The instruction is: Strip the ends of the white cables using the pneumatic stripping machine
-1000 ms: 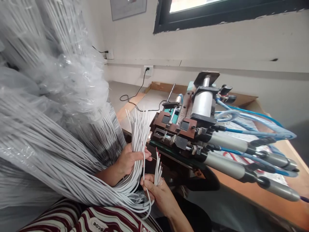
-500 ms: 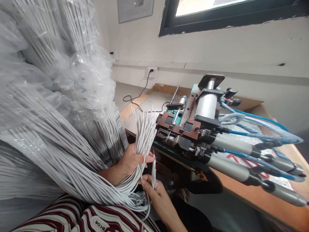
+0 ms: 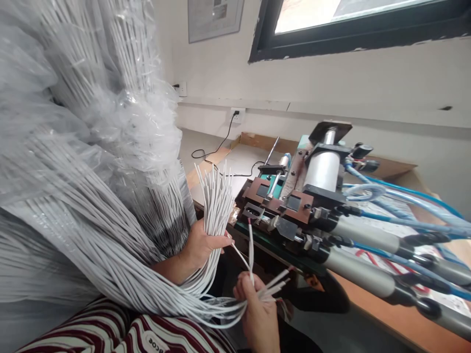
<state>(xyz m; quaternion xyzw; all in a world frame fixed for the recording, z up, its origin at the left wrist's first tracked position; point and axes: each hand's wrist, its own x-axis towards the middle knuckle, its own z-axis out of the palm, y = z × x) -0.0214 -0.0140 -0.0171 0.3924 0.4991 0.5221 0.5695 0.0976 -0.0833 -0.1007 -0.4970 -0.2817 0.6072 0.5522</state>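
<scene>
A thick bundle of white cables (image 3: 217,198) stands upright in my left hand (image 3: 198,249), which is closed around it below the cut ends. My right hand (image 3: 256,309), lower and to the right, is closed on several cables (image 3: 274,284) whose tips fan out to the right, some showing reddish ends. From the same hand a pair of cables (image 3: 251,247) points up, one red tip close to the front slot of a pneumatic machine (image 3: 253,212); whether it enters the slot I cannot tell. Another thin cable runs between my two hands.
Plastic-wrapped bundles of cables (image 3: 140,122) are piled on the left, and long cables trail across my lap. The machine's cylinders (image 3: 364,235) and blue air hoses (image 3: 397,184) stretch right over the wooden table (image 3: 371,299). A black cord (image 3: 221,144) runs to a wall outlet.
My right hand has moved right and down, away from the bundle, drawing several cables along. One red tip is now near the machine's front. My left hand still grips the bundle.
</scene>
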